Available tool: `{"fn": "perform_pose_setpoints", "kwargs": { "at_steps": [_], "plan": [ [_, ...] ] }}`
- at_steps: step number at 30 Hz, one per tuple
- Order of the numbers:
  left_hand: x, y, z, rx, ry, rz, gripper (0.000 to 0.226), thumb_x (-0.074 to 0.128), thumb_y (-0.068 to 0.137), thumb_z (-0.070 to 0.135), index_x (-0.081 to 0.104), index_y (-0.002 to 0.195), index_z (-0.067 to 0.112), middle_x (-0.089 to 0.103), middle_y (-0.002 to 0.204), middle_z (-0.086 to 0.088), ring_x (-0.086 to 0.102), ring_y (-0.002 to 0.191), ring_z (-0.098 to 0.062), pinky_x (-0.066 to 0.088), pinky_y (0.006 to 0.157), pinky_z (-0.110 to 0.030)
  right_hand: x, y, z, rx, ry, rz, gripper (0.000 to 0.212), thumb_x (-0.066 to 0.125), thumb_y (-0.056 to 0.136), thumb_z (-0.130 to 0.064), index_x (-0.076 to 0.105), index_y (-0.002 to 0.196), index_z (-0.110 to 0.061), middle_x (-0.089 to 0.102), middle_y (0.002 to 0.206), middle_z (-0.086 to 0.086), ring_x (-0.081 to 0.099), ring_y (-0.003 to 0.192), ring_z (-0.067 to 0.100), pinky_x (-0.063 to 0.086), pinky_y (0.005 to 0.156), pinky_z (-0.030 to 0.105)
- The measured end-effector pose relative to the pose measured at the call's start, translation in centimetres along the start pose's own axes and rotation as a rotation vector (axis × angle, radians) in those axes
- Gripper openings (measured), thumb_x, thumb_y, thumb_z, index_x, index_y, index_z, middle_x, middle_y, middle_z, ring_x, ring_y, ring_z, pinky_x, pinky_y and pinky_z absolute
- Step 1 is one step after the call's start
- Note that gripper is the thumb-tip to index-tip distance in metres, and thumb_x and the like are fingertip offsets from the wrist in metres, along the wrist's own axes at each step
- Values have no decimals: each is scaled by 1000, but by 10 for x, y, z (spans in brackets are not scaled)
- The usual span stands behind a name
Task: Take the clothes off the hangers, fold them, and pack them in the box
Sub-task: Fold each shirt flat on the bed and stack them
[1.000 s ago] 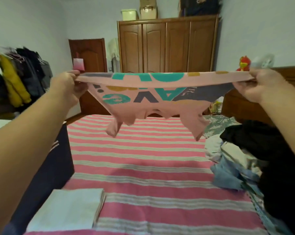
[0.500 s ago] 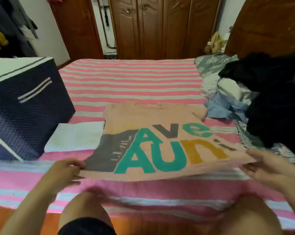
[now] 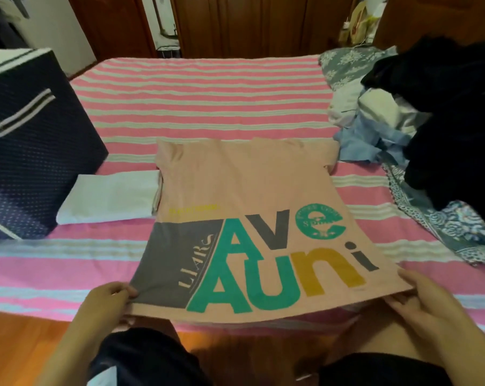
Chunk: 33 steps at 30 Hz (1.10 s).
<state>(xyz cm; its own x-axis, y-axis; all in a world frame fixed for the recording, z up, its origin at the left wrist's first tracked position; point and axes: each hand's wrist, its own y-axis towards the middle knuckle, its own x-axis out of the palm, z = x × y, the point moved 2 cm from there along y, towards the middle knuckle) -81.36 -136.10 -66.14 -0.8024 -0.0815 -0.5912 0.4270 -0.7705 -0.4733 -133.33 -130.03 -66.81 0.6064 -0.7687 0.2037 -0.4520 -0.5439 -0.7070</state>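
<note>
Both hands pinch the near hem of a peach-pink cotton T-shirt (image 3: 244, 190) printed with large teal, grey and mustard letters: the left hand (image 3: 107, 299) grips the hem's left corner between thumb and curled fingers, while the right hand (image 3: 419, 299) holds the right corner, thumb on top and fingers tucked beneath the cloth. Between them the hem hangs taut just off the near edge of a bed covered in a pink-and-white striped sheet (image 3: 208, 107). From there the shirt lies flat and printed side up, its long axis running away from the person, hem nearest, collar and short sleeves pointing toward the far end of the bed. Touching the shirt's left edge is a folded white garment (image 3: 107, 196), which lies just beside a navy fabric storage box with white stripes (image 3: 32, 151) at the left. At the right, apart from the shirt, sits a loose heap of black, white and pale-blue clothes (image 3: 419, 115) on a blue floral cloth (image 3: 453, 227).
</note>
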Motion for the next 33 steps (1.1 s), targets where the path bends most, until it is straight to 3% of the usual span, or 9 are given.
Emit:
{"fn": "perform_pose_setpoints", "kwargs": {
  "at_steps": [4,9,12,16,18,21,25,29,33],
  "plan": [
    [6,-16,11,153,161,-6,28,50,91,-8,70,82,9,67,67,-13,63,60,-32,57,70,-51,15,-4,6,-98,-124,7,19,50,100,-11,63,114,-7,75,77,6,73,70,18,61,61,37],
    [77,-58,79,629,319,-263,34,58,90,-4,72,95,27,69,96,18,64,91,-1,47,82,-10,85,-26,11,-458,-623,-49,17,67,89,-27,70,84,-11,72,82,7,68,86,31,54,76,39],
    [130,-85,120,803,234,-342,25,61,85,34,74,105,29,70,99,18,62,92,1,49,88,-19,150,-58,40,-467,-728,-312,17,62,98,-26,68,86,-15,71,81,2,67,79,21,54,72,37],
    [149,-83,149,806,185,-328,17,60,89,38,68,87,24,70,78,4,67,77,-16,55,70,-39,191,-69,61,-460,-563,-504,38,48,105,-41,75,88,-20,76,86,-4,71,89,17,55,81,33],
    [143,-69,159,574,-27,-382,25,56,101,27,69,83,15,71,78,-6,70,75,-24,60,73,-40,180,-68,65,-488,-428,-521,30,47,106,-36,75,99,-27,75,102,-4,69,102,14,54,87,28],
    [133,-71,190,189,-415,-676,24,48,101,14,64,86,5,67,83,-16,68,72,-29,62,74,-43,155,-74,71,-926,-569,-279,17,70,91,-24,60,104,-30,59,106,-8,59,99,4,47,79,16],
    [118,-96,260,350,-218,-753,30,46,95,19,73,88,8,71,88,-12,68,82,-29,56,83,-39,177,-82,49,-1240,-724,-207,49,70,87,-42,54,127,-20,47,116,-5,49,105,8,46,86,24],
    [83,-130,350,532,-100,-777,38,44,99,23,73,112,3,77,106,-13,76,96,-27,53,98,-42,207,-90,-44,-1413,-627,-119,26,64,95,-31,49,113,-20,53,108,-2,56,94,22,51,75,47],
    [32,-169,438,632,-71,-777,44,36,103,24,68,119,-1,77,105,-15,76,98,-25,55,91,-36,243,-132,-157,-1708,-687,-49,34,70,91,-22,46,115,-26,61,95,-1,57,85,21,50,70,41]
  ]
}}
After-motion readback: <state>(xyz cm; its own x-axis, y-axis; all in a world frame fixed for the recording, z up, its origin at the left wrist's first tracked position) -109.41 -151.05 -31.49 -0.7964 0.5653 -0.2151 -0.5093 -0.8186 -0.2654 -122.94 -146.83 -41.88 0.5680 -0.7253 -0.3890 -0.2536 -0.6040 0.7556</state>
